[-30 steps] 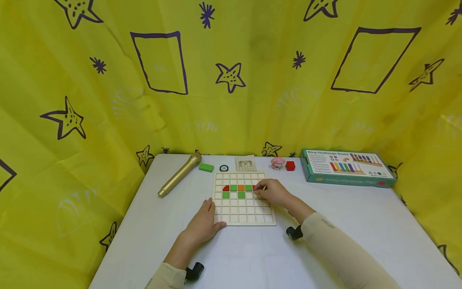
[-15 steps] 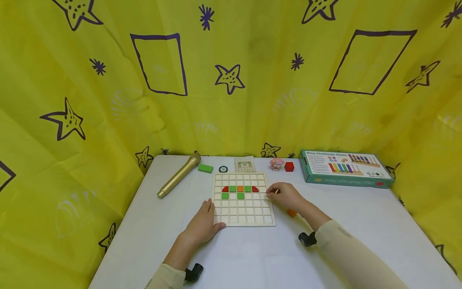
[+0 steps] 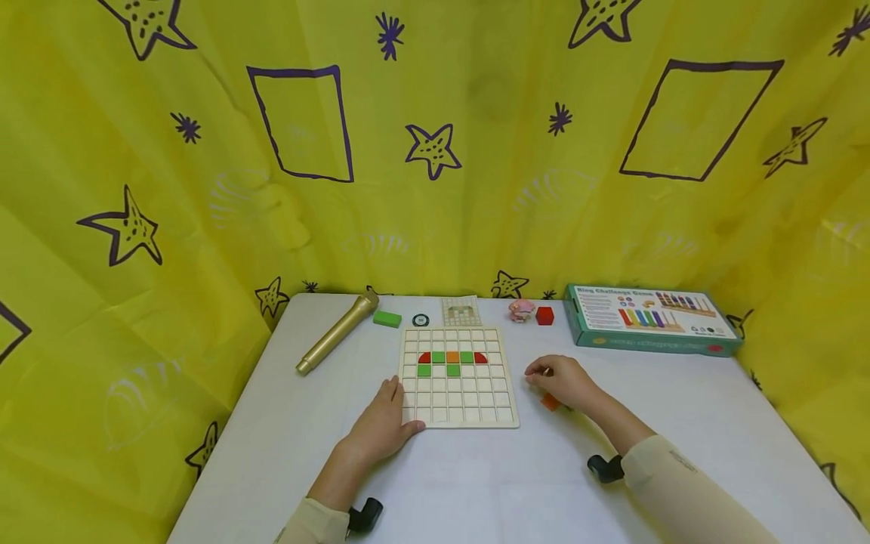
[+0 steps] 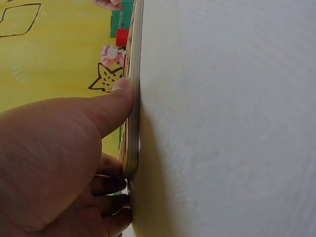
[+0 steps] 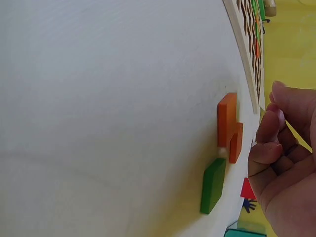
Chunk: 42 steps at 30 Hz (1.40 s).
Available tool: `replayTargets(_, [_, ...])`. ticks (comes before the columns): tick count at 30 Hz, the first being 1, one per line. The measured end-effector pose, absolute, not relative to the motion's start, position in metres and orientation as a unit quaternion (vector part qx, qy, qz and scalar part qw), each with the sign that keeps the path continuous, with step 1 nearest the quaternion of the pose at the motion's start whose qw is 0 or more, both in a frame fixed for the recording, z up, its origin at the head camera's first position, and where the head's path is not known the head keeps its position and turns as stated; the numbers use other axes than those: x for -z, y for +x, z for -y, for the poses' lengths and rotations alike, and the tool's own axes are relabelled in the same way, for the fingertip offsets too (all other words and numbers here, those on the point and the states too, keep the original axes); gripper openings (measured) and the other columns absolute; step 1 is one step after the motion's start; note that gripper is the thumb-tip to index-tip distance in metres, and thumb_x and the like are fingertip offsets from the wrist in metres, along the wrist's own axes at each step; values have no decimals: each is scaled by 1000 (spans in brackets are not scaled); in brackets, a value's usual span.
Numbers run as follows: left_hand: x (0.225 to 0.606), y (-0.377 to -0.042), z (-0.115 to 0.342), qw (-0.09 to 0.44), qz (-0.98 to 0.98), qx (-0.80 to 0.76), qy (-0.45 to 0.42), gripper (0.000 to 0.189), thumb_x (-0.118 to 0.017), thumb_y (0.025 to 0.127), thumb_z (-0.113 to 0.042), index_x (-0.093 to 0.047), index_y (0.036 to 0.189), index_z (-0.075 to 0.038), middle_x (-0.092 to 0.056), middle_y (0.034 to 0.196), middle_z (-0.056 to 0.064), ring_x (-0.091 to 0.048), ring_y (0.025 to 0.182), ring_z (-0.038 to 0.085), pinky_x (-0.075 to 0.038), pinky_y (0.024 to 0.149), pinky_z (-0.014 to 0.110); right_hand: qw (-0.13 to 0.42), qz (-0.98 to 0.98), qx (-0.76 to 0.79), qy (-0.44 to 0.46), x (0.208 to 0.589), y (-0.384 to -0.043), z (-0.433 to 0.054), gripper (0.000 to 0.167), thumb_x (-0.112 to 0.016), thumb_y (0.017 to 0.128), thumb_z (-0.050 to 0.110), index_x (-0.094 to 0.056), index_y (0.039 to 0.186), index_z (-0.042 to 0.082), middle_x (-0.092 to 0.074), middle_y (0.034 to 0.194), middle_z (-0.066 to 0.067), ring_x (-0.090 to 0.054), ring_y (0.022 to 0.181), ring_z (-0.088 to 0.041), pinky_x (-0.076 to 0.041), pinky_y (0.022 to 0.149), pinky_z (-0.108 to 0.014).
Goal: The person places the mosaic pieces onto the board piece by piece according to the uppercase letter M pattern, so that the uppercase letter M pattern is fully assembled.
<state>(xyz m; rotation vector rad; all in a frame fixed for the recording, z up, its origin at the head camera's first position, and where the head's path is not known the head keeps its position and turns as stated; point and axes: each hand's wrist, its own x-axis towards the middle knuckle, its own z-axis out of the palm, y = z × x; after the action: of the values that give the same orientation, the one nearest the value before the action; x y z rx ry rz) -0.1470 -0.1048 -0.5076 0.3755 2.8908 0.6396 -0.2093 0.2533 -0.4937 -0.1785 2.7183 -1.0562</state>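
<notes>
A pale wooden grid board [image 3: 465, 401] lies flat on the table. Its upper part holds a row of red, green and orange tiles [image 3: 452, 357], with two green tiles [image 3: 453, 371] below. My left hand [image 3: 377, 423] rests at the board's near left corner, thumb on the near edge and fingers along the left side. Right of the board, my right hand [image 3: 564, 381] hovers with loosely bent fingers and nothing visible in them. Beneath it lie loose pieces: two orange blocks [image 5: 227, 121] and a green block [image 5: 213, 186], apart from the fingers.
Behind the board lie a gold microphone [image 3: 338, 332], a green block [image 3: 387, 319], a round dark-rimmed disc [image 3: 421, 320] and a pattern card [image 3: 461, 310]. A pink toy [image 3: 521, 310], red cube [image 3: 544, 315] and game box [image 3: 652, 319] stand back right.
My right hand has left the red tile at the row's right end and moved right and nearer, over the loose blocks. The left hand stays at the board's corner.
</notes>
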Motion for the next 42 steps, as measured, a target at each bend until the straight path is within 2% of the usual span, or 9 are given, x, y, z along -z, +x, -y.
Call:
replayTargets(14, [509, -148, 105, 67, -967, -207, 133, 92, -74, 90, -41, -31, 152, 11, -26, 159, 29, -27, 146, 44, -35, 113, 51, 99, -919, 379, -34, 498, -189, -280, 17, -71, 95, 19, -74, 105, 6, -66, 95, -3, -54, 83, -21, -49, 66, -28])
replayTargets(22, [510, -150, 105, 69, -966, -209, 133, 92, -74, 91, -42, -29, 152, 11, -25, 159, 28, -26, 147, 43, -34, 114, 50, 98, -924, 369, -34, 502, -181, -293, 18, -72, 95, 22, -73, 105, 7, -64, 91, -1, -53, 84, -22, -48, 69, -31])
replayTargets(30, [511, -149, 106, 73, -967, -208, 128, 93, -73, 91, -42, -29, 153, 11, -24, 160, 29, -26, 147, 43, -34, 114, 50, 90, -927, 361, -40, 506, -174, -305, 18, -73, 94, 18, -73, 107, 6, -61, 89, -1, -53, 85, -21, -48, 73, -31])
replayTargets(42, [512, -148, 106, 67, -966, -209, 140, 92, -73, 91, -42, -30, 152, 12, -26, 159, 30, -27, 146, 45, -34, 114, 51, 125, -924, 360, -30, 504, -171, -312, 29, -80, 87, 19, -71, 111, 3, -62, 93, -3, -54, 87, -21, -50, 75, -31])
